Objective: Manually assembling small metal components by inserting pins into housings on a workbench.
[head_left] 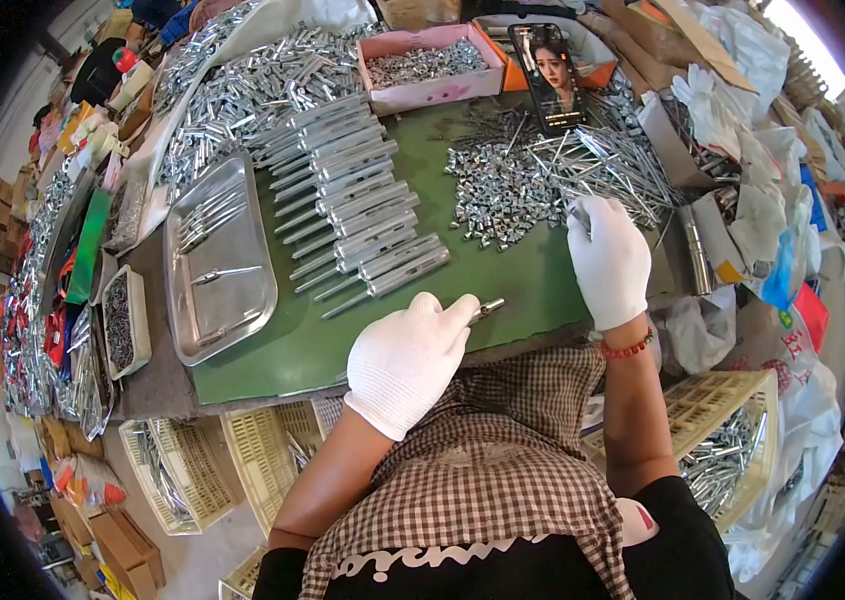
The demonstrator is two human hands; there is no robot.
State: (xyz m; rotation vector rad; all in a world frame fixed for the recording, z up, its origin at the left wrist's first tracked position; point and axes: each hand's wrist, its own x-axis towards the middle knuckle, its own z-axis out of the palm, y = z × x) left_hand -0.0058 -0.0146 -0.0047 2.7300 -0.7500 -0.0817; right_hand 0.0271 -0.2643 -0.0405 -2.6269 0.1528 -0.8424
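Left grip (408, 360) pinching metal part (490, 307), probably light, stiff, slick, best held along its sides; right grip (610, 262) near rods (628, 165), closure unclear

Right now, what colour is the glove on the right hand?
Plain white. The glove on the right hand shows best in the head view.

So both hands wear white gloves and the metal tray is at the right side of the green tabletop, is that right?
Not quite: the head view shows the metal tray at the left side of the green tabletop. The left hand and right hand do wear white gloves.
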